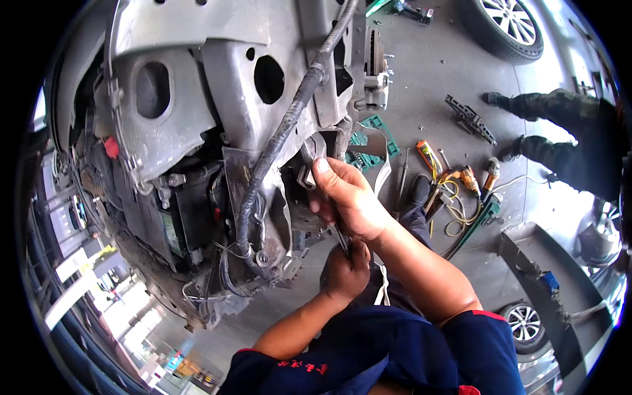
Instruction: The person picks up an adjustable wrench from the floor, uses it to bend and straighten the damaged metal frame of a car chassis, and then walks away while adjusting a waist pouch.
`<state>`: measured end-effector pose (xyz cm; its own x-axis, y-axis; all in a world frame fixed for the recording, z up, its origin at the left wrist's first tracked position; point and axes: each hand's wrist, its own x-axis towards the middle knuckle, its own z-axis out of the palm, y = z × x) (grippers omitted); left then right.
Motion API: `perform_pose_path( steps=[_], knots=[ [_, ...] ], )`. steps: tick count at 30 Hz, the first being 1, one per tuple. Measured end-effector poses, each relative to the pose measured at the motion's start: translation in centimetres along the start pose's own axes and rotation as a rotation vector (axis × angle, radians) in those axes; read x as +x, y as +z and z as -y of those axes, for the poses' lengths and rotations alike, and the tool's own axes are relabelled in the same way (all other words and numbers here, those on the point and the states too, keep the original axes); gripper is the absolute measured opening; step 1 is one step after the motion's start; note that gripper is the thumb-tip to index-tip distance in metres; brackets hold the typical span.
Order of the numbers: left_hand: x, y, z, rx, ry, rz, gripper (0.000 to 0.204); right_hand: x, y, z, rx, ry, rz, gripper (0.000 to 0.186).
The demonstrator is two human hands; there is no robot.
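Steel, slim grey hand tool (342,238): rigid, probably slick. Clasped high by right hand (349,201), low by left hand (345,270), beside black corrugated cable (280,141). Best gripped mid-shaft.

Head view, looking down, close over hands (345,204), stripped car front (217,118)

Bare metal, ribbed plastic, dull concrete

The car body panel (217,85) at eleven o'clock is matt grey bare metal; the conduit (276,141) over it is black ribbed plastic; the floor (428,72) at one o'clock is smooth, dull concrete.
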<state>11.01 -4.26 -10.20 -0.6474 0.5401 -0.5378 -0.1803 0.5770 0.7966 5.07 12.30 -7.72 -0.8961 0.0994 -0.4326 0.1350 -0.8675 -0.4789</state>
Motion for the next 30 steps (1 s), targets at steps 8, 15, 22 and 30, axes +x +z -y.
perform_pose_path(
  steps=[8,15,22,30],
  knots=[
    [-0.8,-1.1,-1.2,-0.204,-0.135,-0.041,0.050,0.0,-0.4,-0.7,0.258,0.048,0.113,0.029],
    [0.0,-1.3,0.7,-0.125,-0.032,-0.136,0.040,1.1,-1.7,-0.9,0.465,0.211,0.209,0.033],
    [0.1,-0.3,0.2,-0.186,0.034,-0.125,0.035,1.0,-2.1,-0.7,0.248,0.174,0.209,0.043],
    [0.6,-1.0,2.1,-0.097,0.113,-0.162,0.037,1.0,-2.5,-0.7,0.160,0.055,0.281,0.035]
  ],
)
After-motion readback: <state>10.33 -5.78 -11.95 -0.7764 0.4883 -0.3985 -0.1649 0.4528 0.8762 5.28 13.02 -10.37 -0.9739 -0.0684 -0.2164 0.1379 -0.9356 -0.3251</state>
